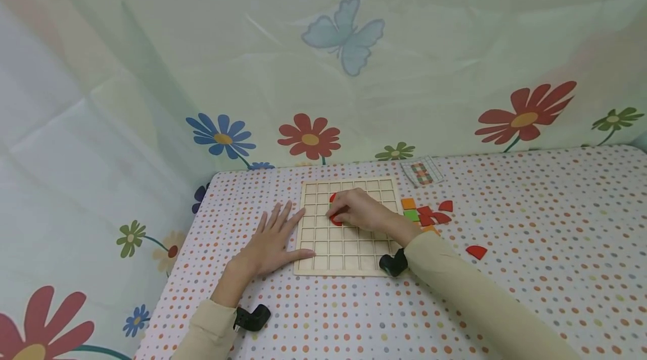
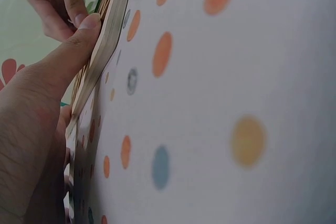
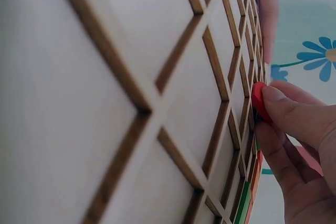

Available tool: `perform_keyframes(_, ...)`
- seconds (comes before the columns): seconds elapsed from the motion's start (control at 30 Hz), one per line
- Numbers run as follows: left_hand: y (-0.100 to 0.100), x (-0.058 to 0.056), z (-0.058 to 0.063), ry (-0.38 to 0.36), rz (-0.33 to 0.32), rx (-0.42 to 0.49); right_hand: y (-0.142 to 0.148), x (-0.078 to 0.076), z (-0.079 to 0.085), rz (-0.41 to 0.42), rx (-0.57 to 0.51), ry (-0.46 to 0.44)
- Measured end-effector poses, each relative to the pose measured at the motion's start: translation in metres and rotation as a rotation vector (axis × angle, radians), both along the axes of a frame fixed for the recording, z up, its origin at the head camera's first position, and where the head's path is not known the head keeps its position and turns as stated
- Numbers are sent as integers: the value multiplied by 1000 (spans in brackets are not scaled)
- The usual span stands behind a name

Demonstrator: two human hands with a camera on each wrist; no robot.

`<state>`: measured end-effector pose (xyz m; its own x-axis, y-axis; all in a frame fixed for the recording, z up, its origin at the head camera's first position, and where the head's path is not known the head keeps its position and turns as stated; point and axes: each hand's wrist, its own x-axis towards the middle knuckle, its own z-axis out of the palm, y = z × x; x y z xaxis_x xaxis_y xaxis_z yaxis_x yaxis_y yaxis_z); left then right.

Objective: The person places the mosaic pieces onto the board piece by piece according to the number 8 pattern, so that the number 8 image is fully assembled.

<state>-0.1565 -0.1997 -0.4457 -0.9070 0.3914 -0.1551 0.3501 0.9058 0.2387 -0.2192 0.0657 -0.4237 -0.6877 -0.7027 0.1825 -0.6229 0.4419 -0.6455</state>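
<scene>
A light wooden grid board (image 1: 321, 248) with raised strips lies on the dotted tablecloth. Over its upper middle, my right hand (image 1: 365, 212) pinches a small red piece (image 3: 259, 101) between thumb and fingers, right at the grid. Red also shows at the board just above and below these fingertips, while the hand covers part of that spot. Along the board's left side, my left hand (image 1: 271, 243) lies flat with fingers spread; its thumb rests on the board's edge. In the right wrist view, green and orange pieces (image 3: 243, 203) are seen low on the grid.
Right of the board lie an orange square (image 1: 408, 203), a green square (image 1: 411, 215) and several red pieces (image 1: 426, 216). A lone red quarter-round piece (image 1: 476, 251) sits farther right. Behind the board is a printed pattern card (image 1: 422, 172). A flowered cloth (image 1: 429, 68) hangs behind the table.
</scene>
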Motion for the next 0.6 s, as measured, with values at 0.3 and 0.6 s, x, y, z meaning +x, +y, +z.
perform_keyframes(0.3,1,0,2,-9,-1,-6,1,1,2,13,26,67)
perform_keyframes(0.6,1,1,4,-11,-5,6,-1,4,1,37,64,131)
